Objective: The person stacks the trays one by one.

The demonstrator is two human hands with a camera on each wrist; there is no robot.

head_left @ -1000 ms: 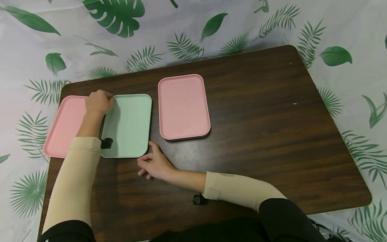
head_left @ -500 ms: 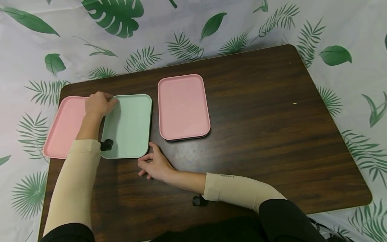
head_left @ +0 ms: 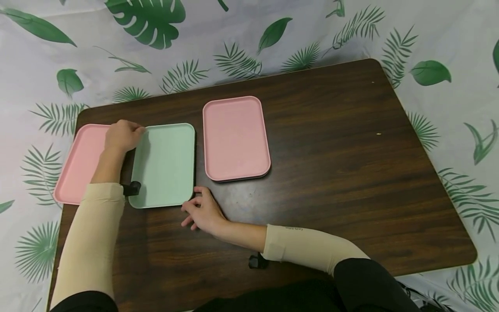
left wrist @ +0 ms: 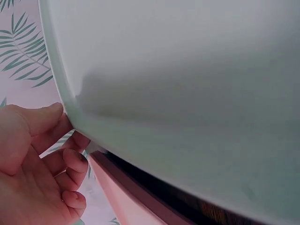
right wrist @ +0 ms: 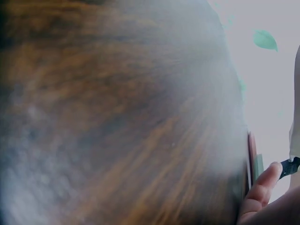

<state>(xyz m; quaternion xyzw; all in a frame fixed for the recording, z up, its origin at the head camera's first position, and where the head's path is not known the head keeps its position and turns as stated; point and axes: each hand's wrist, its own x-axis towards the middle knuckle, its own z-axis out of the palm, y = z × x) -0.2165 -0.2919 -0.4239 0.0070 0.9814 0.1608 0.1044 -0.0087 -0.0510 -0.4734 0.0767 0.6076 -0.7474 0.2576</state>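
A mint-green tray (head_left: 167, 169) lies between two pink trays on the left part of the table. My left hand (head_left: 120, 137) pinches its far left corner, thumb on the rim. In the left wrist view, the left hand (left wrist: 28, 164) has its other fingers bent below the corner of the green tray (left wrist: 164, 51). At the near right corner my right hand (head_left: 206, 212) holds the tray between its digits, one along the right side, others at the near edge. The right wrist view shows only part of the right hand (right wrist: 260, 194).
A pink tray (head_left: 83, 164) lies left of the green one, partly behind my left arm. Right of it, another pink tray (head_left: 237, 138) rests on something dark-edged. The dark wooden table (head_left: 331, 173) stands against a leaf-printed cloth (head_left: 241, 26).
The green tray has turned slightly, its near left corner shifting toward me. My left hand has moved a little left and nearer, my right hand slightly right. The pink trays stay put.
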